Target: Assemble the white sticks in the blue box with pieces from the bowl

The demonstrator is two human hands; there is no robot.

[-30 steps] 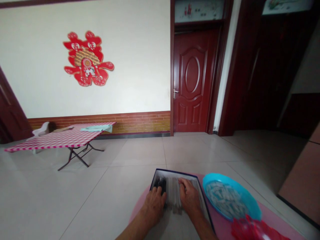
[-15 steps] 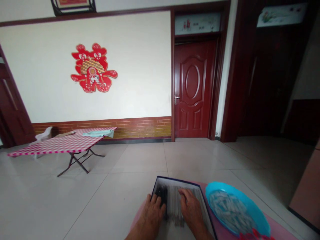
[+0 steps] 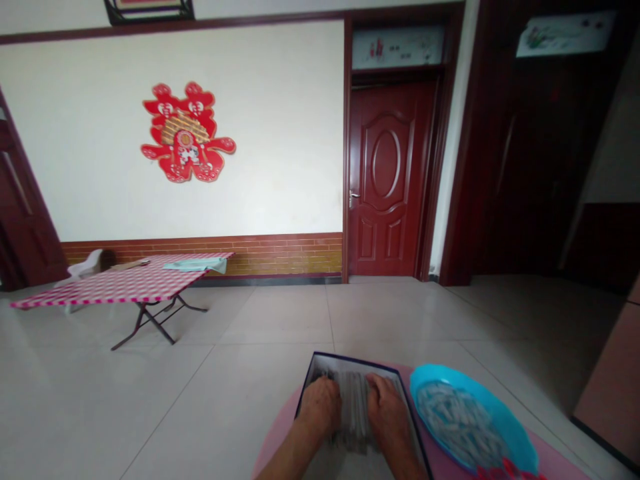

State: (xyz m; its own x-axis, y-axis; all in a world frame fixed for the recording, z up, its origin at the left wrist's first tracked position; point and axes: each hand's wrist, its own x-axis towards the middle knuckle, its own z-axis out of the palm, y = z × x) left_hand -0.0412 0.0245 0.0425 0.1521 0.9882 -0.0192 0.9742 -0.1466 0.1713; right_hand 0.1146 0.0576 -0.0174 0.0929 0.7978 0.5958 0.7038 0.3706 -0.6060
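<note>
A shallow box (image 3: 357, 363) with a dark blue rim and pale inside stands in front of me. A row of thin, pale grey sticks or tubes (image 3: 355, 403) lies lengthwise in it; blur hides their exact kind. My left hand (image 3: 320, 403) is at the row's left side, fingers curled down against it. It covers most of the dark pieces (image 3: 323, 375) at the box's left. My right hand (image 3: 387, 407) grips the row's right side with bent fingers, thumb toward the sticks. The fingertips of both hands are partly hidden.
Right of the box, a blue basin (image 3: 425, 375) holds many pale, short pieces (image 3: 460, 420). Something red (image 3: 507, 470) shows at its near edge. Box and basin rest on a pink round surface (image 3: 273, 440). A folding table (image 3: 125, 287) with a checked cover stands at left.
My left hand has moved right and forward over the dark pieces, and its fingers have curled in against the row. My right hand has shifted slightly right, its fingers more bent.
</note>
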